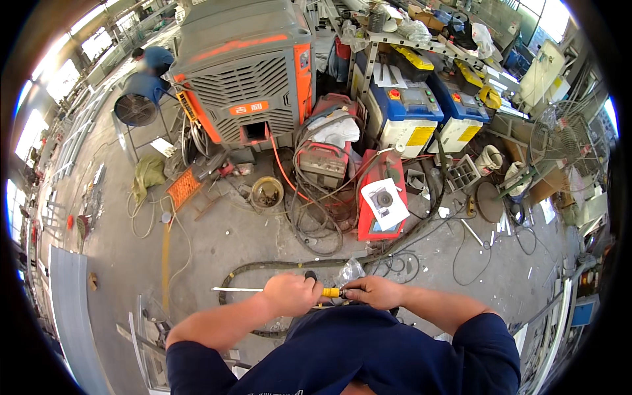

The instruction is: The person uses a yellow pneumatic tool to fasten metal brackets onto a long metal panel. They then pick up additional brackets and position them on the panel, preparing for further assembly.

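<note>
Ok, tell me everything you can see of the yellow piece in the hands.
The yellow piece is short and roughly cylindrical, plastic-looking, with a dark part at its right end. It lies about level, off the floor, gripped between the left hand and the right hand. A thin white rod extends leftward roughly in line; the left hand hides whether they join.

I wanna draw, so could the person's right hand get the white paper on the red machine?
Probably, with a lean: nothing seems to cover the white paper on the red machine, though the right hand is busy at the yellow handle's dark end.
</note>
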Motion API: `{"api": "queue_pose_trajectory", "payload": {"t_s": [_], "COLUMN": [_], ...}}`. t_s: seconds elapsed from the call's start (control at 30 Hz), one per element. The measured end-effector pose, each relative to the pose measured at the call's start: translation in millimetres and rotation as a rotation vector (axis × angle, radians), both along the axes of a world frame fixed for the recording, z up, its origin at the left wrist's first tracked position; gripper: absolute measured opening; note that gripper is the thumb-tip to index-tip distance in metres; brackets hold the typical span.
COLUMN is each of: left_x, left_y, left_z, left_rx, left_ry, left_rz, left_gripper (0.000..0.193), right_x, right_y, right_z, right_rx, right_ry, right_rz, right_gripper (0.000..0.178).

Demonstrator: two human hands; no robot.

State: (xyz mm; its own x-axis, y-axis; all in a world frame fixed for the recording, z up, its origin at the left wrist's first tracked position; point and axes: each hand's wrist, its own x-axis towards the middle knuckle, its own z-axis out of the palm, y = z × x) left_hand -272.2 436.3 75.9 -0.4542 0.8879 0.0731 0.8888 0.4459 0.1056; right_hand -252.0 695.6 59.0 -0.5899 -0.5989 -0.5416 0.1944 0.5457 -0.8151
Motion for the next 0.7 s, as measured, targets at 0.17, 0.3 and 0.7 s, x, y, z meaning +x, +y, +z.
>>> {"api": "queue_pose_trajectory", "payload": {"t_s": [0.17,0.3,0.7], "left_x": [-56.3,-78.5,-109.7], "left_y": [-10.4,-14.5,52.6], "left_z": [7.1,-1.5,31.1], "left_rx": [0.059,0.067,-0.199], "left_ry": [-0.005,-0.075,-0.249], "left_rz": [-0.175,-0.196,-0.092], "left_gripper": [0.037,0.038,0.039], "right_x": [-16.0,-28.9,-55.5], "right_y": [-23.0,-33.0,32.5], "right_z": [4.1,16.7,19.4], "right_rx": [0.040,0.024,0.013], "right_ry": [-0.029,0.152,0.425], "right_rz": [-0.140,-0.213,-0.213], "right_gripper": [0.044,0.043,0.034]}}
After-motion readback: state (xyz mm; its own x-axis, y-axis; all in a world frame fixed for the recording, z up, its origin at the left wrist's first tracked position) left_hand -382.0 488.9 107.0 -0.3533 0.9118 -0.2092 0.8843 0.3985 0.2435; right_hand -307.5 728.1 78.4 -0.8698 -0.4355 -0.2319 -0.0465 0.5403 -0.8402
